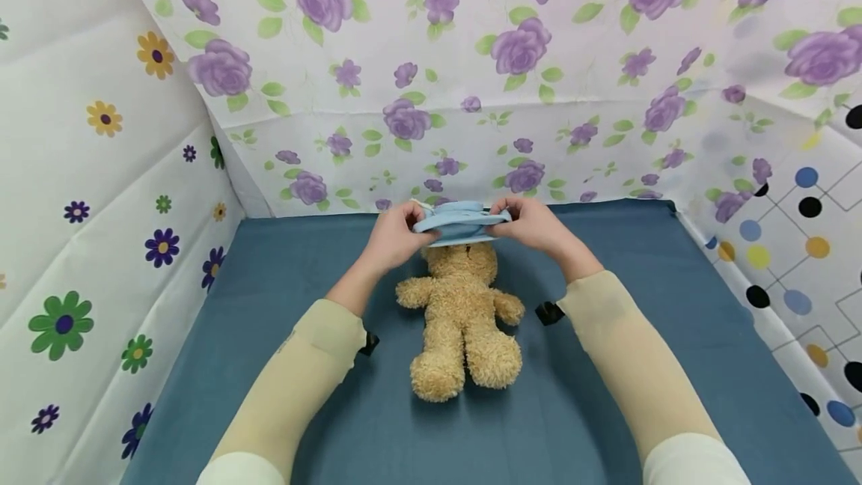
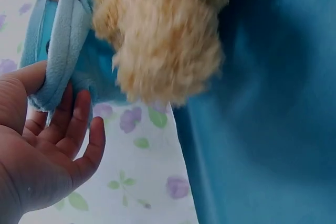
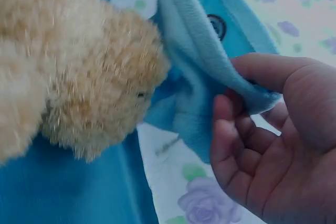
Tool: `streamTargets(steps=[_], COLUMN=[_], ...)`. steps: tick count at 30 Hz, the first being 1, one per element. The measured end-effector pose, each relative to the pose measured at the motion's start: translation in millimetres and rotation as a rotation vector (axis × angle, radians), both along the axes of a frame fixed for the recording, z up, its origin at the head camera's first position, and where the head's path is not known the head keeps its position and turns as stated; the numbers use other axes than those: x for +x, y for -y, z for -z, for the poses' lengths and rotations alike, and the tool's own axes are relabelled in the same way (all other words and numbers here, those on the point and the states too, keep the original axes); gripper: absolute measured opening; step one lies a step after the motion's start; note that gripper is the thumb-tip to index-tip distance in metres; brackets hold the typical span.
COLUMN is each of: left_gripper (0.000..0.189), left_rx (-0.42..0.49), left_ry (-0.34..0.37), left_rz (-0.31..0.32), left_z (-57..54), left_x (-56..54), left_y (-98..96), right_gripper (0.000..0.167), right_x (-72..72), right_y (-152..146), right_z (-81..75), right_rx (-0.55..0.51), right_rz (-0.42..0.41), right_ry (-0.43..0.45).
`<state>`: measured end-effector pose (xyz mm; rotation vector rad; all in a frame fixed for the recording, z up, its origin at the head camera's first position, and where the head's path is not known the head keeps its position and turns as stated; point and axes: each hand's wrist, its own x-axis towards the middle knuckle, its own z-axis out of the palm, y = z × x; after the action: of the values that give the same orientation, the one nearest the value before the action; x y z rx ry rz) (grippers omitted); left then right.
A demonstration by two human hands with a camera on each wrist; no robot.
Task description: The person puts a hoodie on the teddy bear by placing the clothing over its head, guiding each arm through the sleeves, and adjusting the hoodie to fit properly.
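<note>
One blue fleece item (image 1: 461,230) is located near the far edge of a blue surface (image 1: 471,447), at the head of a tan plush bear (image 1: 465,305), whose upper part it hides in the head view. Item marking: one dark round button (image 3: 216,26), visible beside the folded rim in the right wrist view. Item opening: the rim is spread sideways between the hands; whether the bear's head is inside cannot be determined. Bear position: lying on the surface, legs toward the person, arms out to each side. Left hand (image 1: 397,234): thumb and fingers pinch the left end of the rim. Right hand (image 1: 535,227): thumb and bent fingers pinch the right end. Arm pose: both forearms, in beige sleeves (image 1: 636,365), extend forward and converge at the item. Behind the surface stands a white sheet (image 1: 417,96) printed with purple flowers.
</note>
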<state>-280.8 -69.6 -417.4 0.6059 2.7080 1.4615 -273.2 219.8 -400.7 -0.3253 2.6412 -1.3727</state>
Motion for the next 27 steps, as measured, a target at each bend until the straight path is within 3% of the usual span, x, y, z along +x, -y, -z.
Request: streamTargets(steps=[4, 9, 14, 19, 27], left_gripper=[0.049, 0.054, 0.052, 0.042, 0.030], left_rx=[-0.072, -0.140, -0.322, -0.470, -0.559], left_ry=[-0.008, -0.010, 0.027, 0.029, 0.057], left_rz=[-0.018, -0.066, -0.125, -0.130, -0.136], left_z=[2.8, 24.0, 40.7, 49.9, 67.3], left_x=[-17.9, -33.9, -36.9, -39.1, -42.7], left_y=[-1.8, -2.9, -4.7, -8.5, -16.1], right_gripper=[0.015, 0.016, 0.016, 0.021, 0.039], right_x=[-17.6, -32.4, -37.3, -37.0, -35.9], right_y=[3.1, 11.6, 15.8, 19.0, 24.3], right_z=[9.5, 36.5, 71.1, 87.6, 107.9], right_rx=[0.034, 0.139, 0.197, 0.255, 0.329], right_rz=[0.000, 0.038, 0.087, 0.117, 0.139], right_ry=[-0.053, -0.132, -0.165, -0.160, -0.165])
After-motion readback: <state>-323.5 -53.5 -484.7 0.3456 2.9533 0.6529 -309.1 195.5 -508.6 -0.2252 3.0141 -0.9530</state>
